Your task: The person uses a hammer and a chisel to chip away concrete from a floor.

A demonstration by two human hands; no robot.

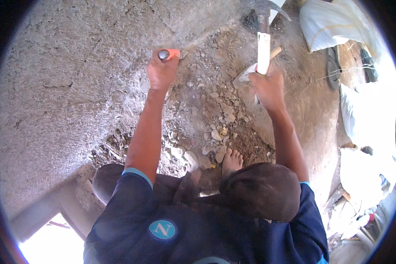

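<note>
Rough grey rock face point(75, 88) and a rubble-strewn dirt floor point(215, 110) are filling my view while I'm working with chisel and hammer.

I'm wrapping my left hand point(162, 70) tight around an orange-handled chisel point(165, 54), its metal head poking out above my fist, right against the rock. I'm gripping the pale handle of a hammer point(263, 48) in my right hand point(268, 88), fingers fully curled, the dark hammer head raised well above the rubble. Loose stones point(215, 132) are lying between my arms, and my bare foot point(231, 162) is resting just beside them. White sacks point(334, 22) are sitting off to my right.
</note>
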